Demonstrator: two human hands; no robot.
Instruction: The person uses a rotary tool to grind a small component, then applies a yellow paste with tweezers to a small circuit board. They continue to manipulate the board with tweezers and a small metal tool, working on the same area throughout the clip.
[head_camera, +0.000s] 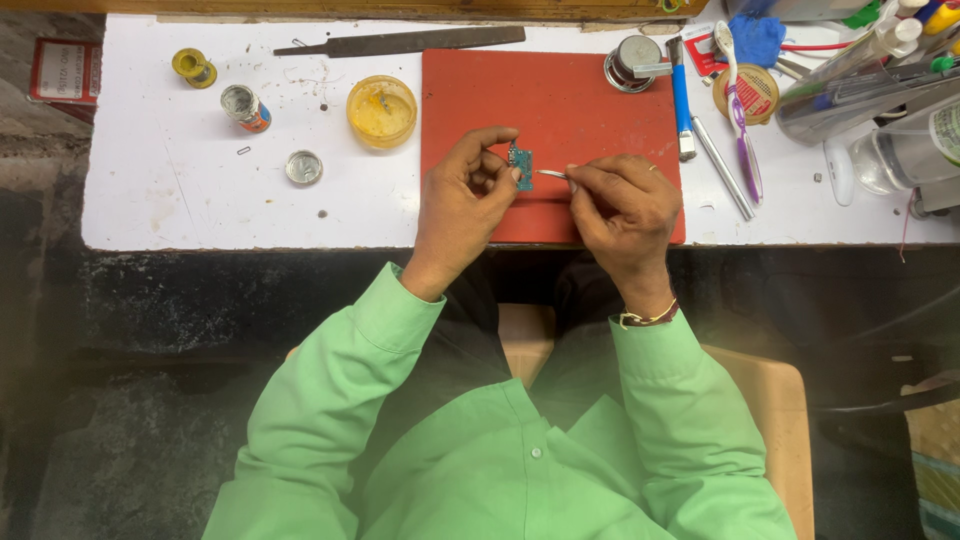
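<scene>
Over a red mat (560, 100) on a white bench, my left hand (462, 195) pinches a small blue-green circuit board (521, 167) between thumb and fingers. My right hand (625, 205) grips thin metal tweezers (552, 174) whose tip points left and sits right at the board's edge. Both hands hover above the mat's near edge. Green sleeves cover my forearms.
Left of the mat stand a yellow open tub (381, 110), a small tin (245, 107), a round lid (304, 167), a solder spool (193, 67) and a long flat file (400, 42). At right lie a round metal tin (633, 63), a blue-handled tool (681, 95), a toothbrush (740, 110) and bottles (900, 150).
</scene>
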